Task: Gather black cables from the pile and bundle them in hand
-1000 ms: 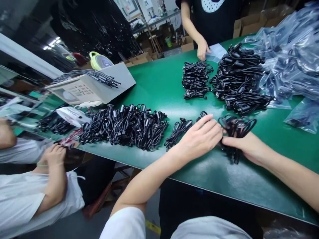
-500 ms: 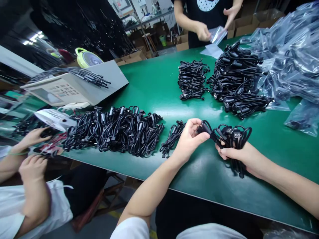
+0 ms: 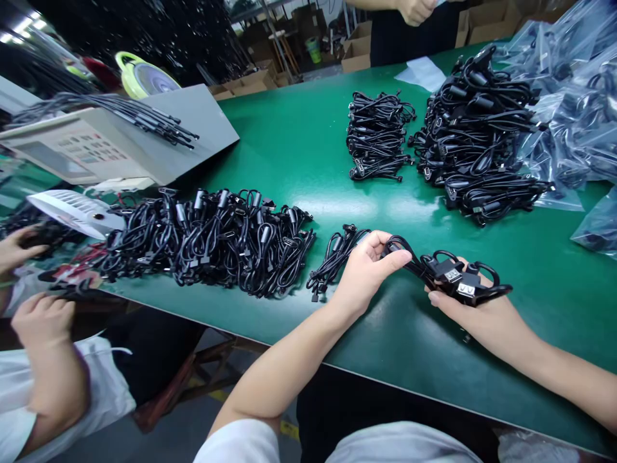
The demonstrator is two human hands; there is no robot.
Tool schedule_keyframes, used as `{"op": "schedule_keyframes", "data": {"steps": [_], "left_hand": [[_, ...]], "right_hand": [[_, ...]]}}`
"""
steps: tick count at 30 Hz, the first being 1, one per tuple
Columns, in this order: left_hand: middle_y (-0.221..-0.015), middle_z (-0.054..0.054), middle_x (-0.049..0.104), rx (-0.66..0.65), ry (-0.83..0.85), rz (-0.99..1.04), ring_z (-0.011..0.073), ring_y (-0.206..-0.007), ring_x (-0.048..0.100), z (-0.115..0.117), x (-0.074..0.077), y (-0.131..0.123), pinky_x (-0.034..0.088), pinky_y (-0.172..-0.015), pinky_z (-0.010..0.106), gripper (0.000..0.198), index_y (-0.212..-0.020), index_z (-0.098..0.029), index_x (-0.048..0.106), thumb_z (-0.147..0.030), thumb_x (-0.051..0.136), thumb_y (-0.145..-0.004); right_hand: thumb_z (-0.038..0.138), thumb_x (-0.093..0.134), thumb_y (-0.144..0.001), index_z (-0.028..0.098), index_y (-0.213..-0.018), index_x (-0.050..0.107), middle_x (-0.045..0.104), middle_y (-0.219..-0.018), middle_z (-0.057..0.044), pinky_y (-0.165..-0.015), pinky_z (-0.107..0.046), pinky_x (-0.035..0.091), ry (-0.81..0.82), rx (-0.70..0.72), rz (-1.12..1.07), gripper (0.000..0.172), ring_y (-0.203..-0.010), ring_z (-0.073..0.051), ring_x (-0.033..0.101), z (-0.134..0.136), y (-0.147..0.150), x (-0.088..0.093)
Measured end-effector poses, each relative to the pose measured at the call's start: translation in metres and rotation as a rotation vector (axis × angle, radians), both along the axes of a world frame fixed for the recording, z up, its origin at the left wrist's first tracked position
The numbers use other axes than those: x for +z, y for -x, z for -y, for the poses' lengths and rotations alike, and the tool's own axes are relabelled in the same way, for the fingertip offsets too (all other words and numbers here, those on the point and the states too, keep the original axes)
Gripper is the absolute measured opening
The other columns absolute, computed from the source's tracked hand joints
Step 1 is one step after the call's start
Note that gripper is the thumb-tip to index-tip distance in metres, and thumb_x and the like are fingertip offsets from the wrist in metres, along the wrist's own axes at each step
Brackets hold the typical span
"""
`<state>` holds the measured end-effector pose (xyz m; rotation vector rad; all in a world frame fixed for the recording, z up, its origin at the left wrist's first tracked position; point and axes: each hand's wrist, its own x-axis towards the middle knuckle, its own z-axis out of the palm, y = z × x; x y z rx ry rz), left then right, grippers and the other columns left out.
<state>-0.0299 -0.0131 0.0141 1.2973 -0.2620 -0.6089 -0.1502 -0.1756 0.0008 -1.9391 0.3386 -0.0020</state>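
My left hand [image 3: 369, 270] is closed, pinching one end of a bundle of black cables [image 3: 450, 278] just above the green table [image 3: 299, 154]. My right hand [image 3: 477, 315] is closed under the same bundle, gripping its other end with the connectors lying across my fingers. A small loose coil of black cable [image 3: 332, 257] lies on the table just left of my left hand. Further left spreads a long heap of coiled black cables [image 3: 216, 238].
Two more cable heaps [image 3: 378, 135] [image 3: 482, 141] lie at the far side, with bagged cables [image 3: 573, 96] at the right. A beige machine [image 3: 120, 145] stands at the left. One person's hands [image 3: 29, 308] work at my left; another person [image 3: 414, 9] stands across the table.
My left hand went from lying flat to pinching the bundle's end. Both hands have lifted the bundle and drawn it out sideways. The person opposite picked up a bag.
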Motion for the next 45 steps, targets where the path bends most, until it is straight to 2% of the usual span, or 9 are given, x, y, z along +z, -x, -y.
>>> {"op": "schedule_keyframes", "data": {"steps": [8,16,26,30,32,36,40,42,45], "left_hand": [[-0.085,-0.001,0.068,0.006,0.06,-0.082,0.0112,-0.081,0.061,0.0,0.0,-0.001,0.044,-0.082,0.026,0.042,-0.091,-0.019,0.049,-0.028,0.084,-0.07],[-0.09,-0.001,0.062,-0.03,0.02,0.021,0.011,-0.086,0.056,-0.002,-0.003,0.002,0.042,-0.085,0.025,0.028,-0.092,-0.018,0.056,-0.03,0.078,-0.078],[-0.09,-0.001,0.064,0.001,0.097,-0.058,0.0099,-0.085,0.059,-0.001,-0.004,-0.002,0.044,-0.084,0.024,0.034,-0.095,-0.017,0.054,-0.023,0.081,-0.074],[-0.09,-0.001,0.066,-0.065,0.089,-0.046,0.0089,-0.084,0.06,-0.002,-0.004,0.002,0.046,-0.084,0.023,0.032,-0.095,-0.018,0.054,-0.022,0.08,-0.077],[-0.095,0.0,0.066,-0.123,0.092,-0.011,0.0095,-0.089,0.062,-0.002,-0.003,0.004,0.047,-0.086,0.023,0.032,-0.099,-0.018,0.056,-0.022,0.08,-0.078],[-0.115,0.003,0.065,-0.194,0.151,0.039,0.0126,-0.101,0.066,-0.003,0.0,0.006,0.051,-0.091,0.025,0.043,-0.118,-0.024,0.058,-0.021,0.079,-0.08],[-0.092,0.001,0.066,-0.137,0.137,0.14,0.0093,-0.079,0.066,-0.004,0.001,0.007,0.053,-0.073,0.021,0.027,-0.11,-0.02,0.063,-0.027,0.074,-0.086],[-0.088,0.001,0.065,-0.121,0.092,0.227,0.0086,-0.075,0.063,-0.004,0.002,0.009,0.052,-0.069,0.02,0.026,-0.109,-0.02,0.066,-0.029,0.073,-0.086],[-0.084,0.001,0.066,-0.121,0.031,0.299,0.0088,-0.071,0.062,-0.004,0.004,0.011,0.053,-0.068,0.02,0.026,-0.11,-0.019,0.069,-0.03,0.072,-0.086]], "right_hand": [[0.047,0.067,-0.081,0.024,-0.109,0.066,0.073,-0.112,-0.008,-0.094,-0.05,0.048,-0.094,-0.036,-0.028,0.036,-0.102,-0.033,0.066,-0.003,-0.004,0.007],[0.047,0.068,-0.08,0.024,-0.09,0.069,0.074,-0.086,-0.006,-0.09,-0.048,0.051,-0.073,-0.071,-0.003,0.025,-0.094,-0.033,0.068,-0.002,-0.002,0.008],[0.046,0.069,-0.078,0.022,-0.084,0.071,0.073,-0.079,-0.005,-0.081,-0.044,0.054,-0.096,-0.07,-0.026,0.024,-0.083,-0.029,0.068,-0.004,-0.006,0.011],[0.041,0.075,-0.073,0.023,-0.095,0.074,0.076,-0.099,-0.006,-0.088,-0.045,0.051,-0.163,-0.06,-0.047,0.028,-0.095,-0.031,0.067,-0.001,-0.008,0.009],[0.035,0.081,-0.07,0.023,-0.097,0.074,0.075,-0.102,-0.005,-0.089,-0.041,0.05,-0.248,-0.064,-0.043,0.03,-0.097,-0.028,0.066,0.001,-0.009,0.008],[0.033,0.08,-0.078,0.018,-0.081,0.066,0.06,-0.067,0.001,-0.059,-0.024,0.045,-0.686,-0.045,-0.124,0.021,-0.061,-0.012,0.053,0.007,-0.009,0.012],[0.03,0.08,-0.08,0.016,-0.086,0.063,0.049,-0.064,0.005,-0.046,-0.017,0.035,-1.129,0.02,-0.255,0.023,-0.049,-0.005,0.043,0.009,-0.007,0.015],[0.031,0.078,-0.082,0.016,-0.089,0.063,0.051,-0.064,0.005,-0.043,-0.017,0.036,-1.232,0.074,-0.328,0.023,-0.047,-0.005,0.046,0.008,-0.005,0.013],[0.035,0.071,-0.087,0.016,-0.096,0.064,0.058,-0.064,0.003,-0.046,-0.021,0.044,-1.228,0.142,-0.351,0.022,-0.049,-0.01,0.056,0.006,-0.002,0.008]]}}
